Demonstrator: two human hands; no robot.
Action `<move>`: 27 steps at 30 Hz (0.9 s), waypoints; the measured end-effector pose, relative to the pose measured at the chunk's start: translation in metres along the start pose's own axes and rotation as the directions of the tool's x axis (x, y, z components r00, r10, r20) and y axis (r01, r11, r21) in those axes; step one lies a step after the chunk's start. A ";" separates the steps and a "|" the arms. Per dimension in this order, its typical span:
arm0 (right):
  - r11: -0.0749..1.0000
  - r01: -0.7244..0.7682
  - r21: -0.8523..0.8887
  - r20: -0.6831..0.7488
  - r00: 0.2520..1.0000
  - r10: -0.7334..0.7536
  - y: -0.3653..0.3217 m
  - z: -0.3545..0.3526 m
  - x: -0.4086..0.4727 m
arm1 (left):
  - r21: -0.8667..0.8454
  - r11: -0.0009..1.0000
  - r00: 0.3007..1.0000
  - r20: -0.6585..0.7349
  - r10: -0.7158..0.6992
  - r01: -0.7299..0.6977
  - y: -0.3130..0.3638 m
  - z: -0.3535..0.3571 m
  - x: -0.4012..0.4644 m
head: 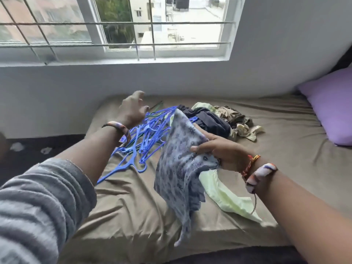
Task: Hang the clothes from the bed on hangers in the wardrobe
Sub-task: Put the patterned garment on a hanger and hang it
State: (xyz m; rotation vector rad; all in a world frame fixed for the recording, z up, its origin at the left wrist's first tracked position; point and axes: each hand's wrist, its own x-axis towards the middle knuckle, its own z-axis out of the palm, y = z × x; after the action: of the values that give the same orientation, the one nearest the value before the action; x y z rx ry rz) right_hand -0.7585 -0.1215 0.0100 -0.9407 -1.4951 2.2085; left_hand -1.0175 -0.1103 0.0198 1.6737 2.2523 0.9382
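A blue-and-white floral cotton garment (182,159) is gripped in the right hand (219,151) above the bed (276,149). The left hand (133,109), loosely curled and empty, hovers over tangled blue plastic hangers (144,141). Nothing is hung; a crumpled clothes pile (219,119) remains.

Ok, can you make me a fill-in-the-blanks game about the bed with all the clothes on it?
1. The right hand grips a floral garment whose print is mostly ____.
2. The pile of hangers under the left hand is mostly ____.
3. The pillow at the right end of the bed is ____.
4. The wall above the bed holds a ____ with bars.

Missing words: blue; blue; purple; window
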 end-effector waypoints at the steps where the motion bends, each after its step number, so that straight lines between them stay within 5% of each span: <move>1: 0.999 0.003 0.050 -0.076 0.997 0.001 0.005 -0.004 0.013 | 0.031 0.997 0.997 0.030 -0.072 0.071 -0.018 0.008 0.006; 3: 0.992 0.007 0.125 -0.196 0.980 0.017 0.018 -0.010 0.040 | 0.094 0.977 0.962 0.178 -0.207 0.192 -0.067 0.030 0.013; 6: 0.988 0.013 0.155 -0.266 0.963 0.029 0.035 -0.006 0.085 | 0.219 0.925 0.817 0.435 -0.378 0.311 -0.151 0.068 0.012; 9: 0.978 0.005 0.209 -0.274 0.960 0.053 0.058 0.003 0.141 | 0.396 0.880 0.638 0.613 -0.465 0.261 -0.224 0.107 0.001; 11: 0.976 -0.042 0.212 -0.315 0.943 0.109 0.076 0.008 0.173 | 0.490 0.844 0.581 0.630 -0.516 0.217 -0.261 0.134 -0.006; 18: 0.926 -0.230 0.298 -0.325 0.888 0.325 0.118 0.020 0.232 | 0.497 0.701 0.542 0.447 -0.712 0.511 -0.337 0.196 -0.010; 21: 0.891 -0.284 0.354 -0.332 0.852 0.404 0.128 0.027 0.243 | 0.593 0.688 0.562 0.426 -0.709 0.419 -0.346 0.195 -0.013; 24: 0.864 -0.320 0.388 -0.323 0.831 0.453 0.136 0.030 0.247 | 0.582 0.762 0.564 0.541 -0.624 0.284 -0.347 0.179 -0.013; 27: 0.859 -0.327 0.394 -0.306 0.835 0.458 0.140 0.032 0.247 | 0.366 0.867 0.558 0.663 -0.498 0.338 -0.327 0.160 -0.014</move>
State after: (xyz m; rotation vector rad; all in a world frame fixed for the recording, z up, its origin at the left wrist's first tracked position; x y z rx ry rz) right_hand -0.9473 -0.0561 -0.1947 -1.5726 -0.7665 2.2509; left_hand -1.1937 -0.1171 -0.2988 1.1358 2.0010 -0.1207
